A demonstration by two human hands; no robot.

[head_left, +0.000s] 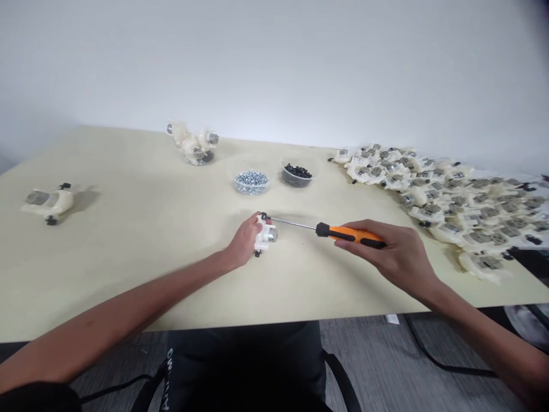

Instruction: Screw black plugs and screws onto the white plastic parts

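Note:
My left hand (pixel 243 243) is closed around a small white plastic part (pixel 263 236) with a silver motor-like cylinder and black pieces at its top and bottom. In my right hand (pixel 392 252) is a screwdriver (pixel 349 233) with an orange and black handle, held nearly level. Its thin steel shaft points left, and the tip meets the upper black piece of the white part or lies just in front of it; I cannot tell which. Beyond my hands stand a clear bowl of silver screws (pixel 251 182) and a clear bowl of small black pieces (pixel 297 173).
A large spread of similar white parts (pixel 450 200) covers the right side of the table (pixel 141 246). One more white part (pixel 49 203) lies alone at far left. Several others are heaped on a clear container (pixel 199 159) near the wall (pixel 274 68).

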